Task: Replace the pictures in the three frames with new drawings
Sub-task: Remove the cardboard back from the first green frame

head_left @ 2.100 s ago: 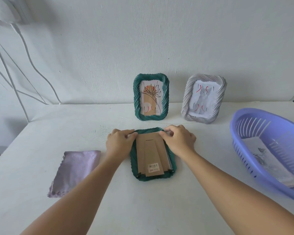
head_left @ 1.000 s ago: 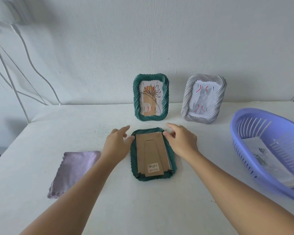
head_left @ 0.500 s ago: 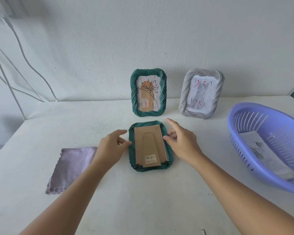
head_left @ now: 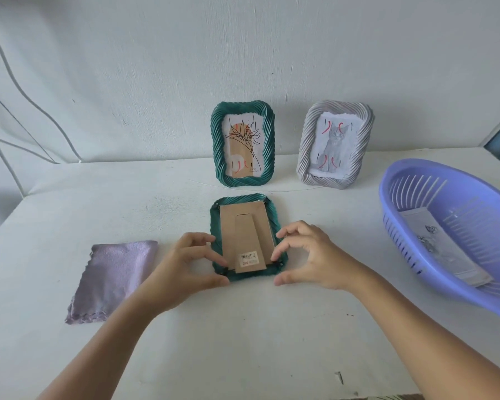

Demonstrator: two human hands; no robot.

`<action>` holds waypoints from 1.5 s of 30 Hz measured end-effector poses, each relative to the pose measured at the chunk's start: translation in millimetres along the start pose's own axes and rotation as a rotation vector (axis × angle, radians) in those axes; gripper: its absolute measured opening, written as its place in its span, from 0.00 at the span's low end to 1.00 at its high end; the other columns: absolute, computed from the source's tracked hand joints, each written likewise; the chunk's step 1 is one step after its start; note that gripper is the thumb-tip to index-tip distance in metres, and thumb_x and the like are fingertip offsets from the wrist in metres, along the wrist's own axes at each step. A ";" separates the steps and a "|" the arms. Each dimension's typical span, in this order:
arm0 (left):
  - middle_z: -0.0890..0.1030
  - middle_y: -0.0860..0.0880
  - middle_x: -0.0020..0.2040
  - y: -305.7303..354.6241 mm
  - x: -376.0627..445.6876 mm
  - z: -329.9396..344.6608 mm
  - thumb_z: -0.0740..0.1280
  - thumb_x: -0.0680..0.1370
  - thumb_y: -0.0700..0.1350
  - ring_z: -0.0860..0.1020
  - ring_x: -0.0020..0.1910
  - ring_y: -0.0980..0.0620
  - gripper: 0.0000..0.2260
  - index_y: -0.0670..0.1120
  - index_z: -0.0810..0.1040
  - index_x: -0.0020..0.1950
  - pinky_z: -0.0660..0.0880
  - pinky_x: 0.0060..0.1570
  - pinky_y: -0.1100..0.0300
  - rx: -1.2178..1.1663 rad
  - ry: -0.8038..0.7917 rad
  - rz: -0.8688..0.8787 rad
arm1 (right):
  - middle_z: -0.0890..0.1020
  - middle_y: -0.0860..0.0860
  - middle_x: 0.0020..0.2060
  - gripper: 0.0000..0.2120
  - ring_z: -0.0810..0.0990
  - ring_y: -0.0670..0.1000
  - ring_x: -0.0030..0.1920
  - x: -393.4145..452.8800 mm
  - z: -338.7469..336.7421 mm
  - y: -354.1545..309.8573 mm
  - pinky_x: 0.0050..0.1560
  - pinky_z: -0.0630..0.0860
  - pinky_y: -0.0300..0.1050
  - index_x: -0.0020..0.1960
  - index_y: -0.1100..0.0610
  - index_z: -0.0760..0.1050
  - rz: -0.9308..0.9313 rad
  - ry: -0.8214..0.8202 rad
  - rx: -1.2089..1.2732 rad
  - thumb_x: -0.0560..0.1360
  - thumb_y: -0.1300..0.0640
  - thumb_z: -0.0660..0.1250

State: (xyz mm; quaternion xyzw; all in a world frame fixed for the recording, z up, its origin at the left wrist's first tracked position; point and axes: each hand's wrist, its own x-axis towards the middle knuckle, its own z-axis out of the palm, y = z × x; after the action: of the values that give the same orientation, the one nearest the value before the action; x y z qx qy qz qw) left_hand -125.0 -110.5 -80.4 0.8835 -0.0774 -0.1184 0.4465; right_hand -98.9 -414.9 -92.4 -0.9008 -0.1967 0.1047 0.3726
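Note:
A green twisted-rim picture frame (head_left: 243,199) lies face down at the table's middle, its brown cardboard back (head_left: 243,226) with a folded stand and barcode sticker facing up. My left hand (head_left: 182,269) pinches the frame's lower left corner, forefinger on the small metal tab and thumb at the bottom edge. At the lower right corner my right hand (head_left: 315,261) does the same, forefinger on the tab there. Behind, a second green frame (head_left: 218,145) with a flower drawing and a grey frame (head_left: 306,145) with a cat drawing stand upright against the wall.
A purple plastic basket (head_left: 393,203) at the right holds sheets of drawings (head_left: 433,241). A lilac cloth (head_left: 113,278) lies flat at the left. White cables (head_left: 41,111) run down the wall at the far left. A small dark nail (head_left: 340,376) lies near the front edge.
Both hands have left the frame's top corners and slid down its sides to the bottom corners. The view has tilted downward a little.

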 end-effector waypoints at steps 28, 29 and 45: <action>0.66 0.65 0.66 1.7 3.7 -1.0 0.78 0.71 0.53 0.60 0.70 0.58 0.07 0.64 0.86 0.46 0.57 0.70 0.61 0.121 -0.119 0.023 | 0.69 0.33 0.58 0.14 0.65 0.44 0.67 2.7 -1.6 -6.4 0.74 0.59 0.50 0.46 0.36 0.82 0.041 -0.014 0.020 0.63 0.40 0.81; 0.66 0.64 0.66 1.6 3.7 -0.7 0.78 0.71 0.53 0.61 0.70 0.58 0.07 0.64 0.86 0.46 0.57 0.70 0.61 0.120 -0.117 0.026 | 0.69 0.33 0.58 0.14 0.65 0.45 0.67 3.0 -1.7 -6.4 0.74 0.59 0.51 0.46 0.36 0.82 0.039 -0.019 0.017 0.63 0.40 0.81; 0.66 0.65 0.67 0.0 5.8 0.7 0.79 0.72 0.53 0.60 0.70 0.58 0.07 0.63 0.86 0.47 0.57 0.72 0.59 0.127 -0.112 0.027 | 0.65 0.37 0.58 0.09 0.61 0.44 0.64 4.4 -4.2 -10.4 0.73 0.56 0.46 0.44 0.35 0.82 0.035 -0.117 -0.067 0.67 0.39 0.79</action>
State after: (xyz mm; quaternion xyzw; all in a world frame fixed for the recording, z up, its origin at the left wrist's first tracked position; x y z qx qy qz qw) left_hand -119.7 -112.5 -81.6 0.9010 -0.1217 -0.1563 0.3860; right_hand -96.4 -408.8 -82.2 -0.9084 -0.2058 0.1572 0.3282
